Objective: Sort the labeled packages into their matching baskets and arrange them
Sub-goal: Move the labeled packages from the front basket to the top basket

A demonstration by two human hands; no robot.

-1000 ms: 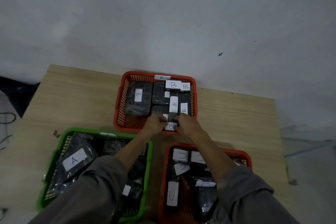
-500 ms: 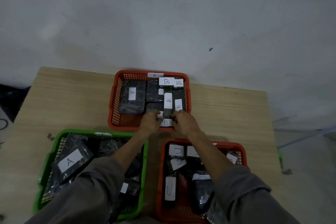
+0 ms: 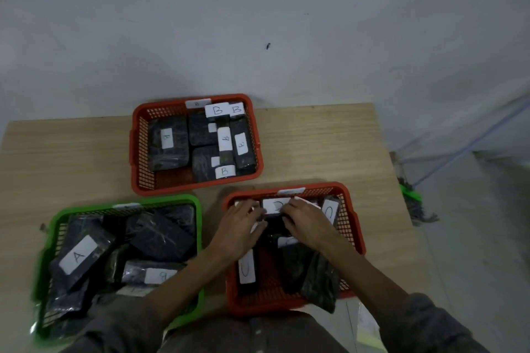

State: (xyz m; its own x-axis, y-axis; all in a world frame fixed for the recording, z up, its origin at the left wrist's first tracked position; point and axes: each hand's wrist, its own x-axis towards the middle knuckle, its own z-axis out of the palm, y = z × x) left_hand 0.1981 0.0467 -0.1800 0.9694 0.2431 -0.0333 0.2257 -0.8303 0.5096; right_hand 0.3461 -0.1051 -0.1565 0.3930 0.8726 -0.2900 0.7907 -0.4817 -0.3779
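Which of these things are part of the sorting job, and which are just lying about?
Part of the job: far red basket of B packages; green basket with the A package; near red basket of U packages; left hand; right hand.

Lying about: broom on the floor.

I log: one light wooden table; grey wall behind its far edge, bearing a small dark mark; off the table's right edge, a green-headed mop on the floor.
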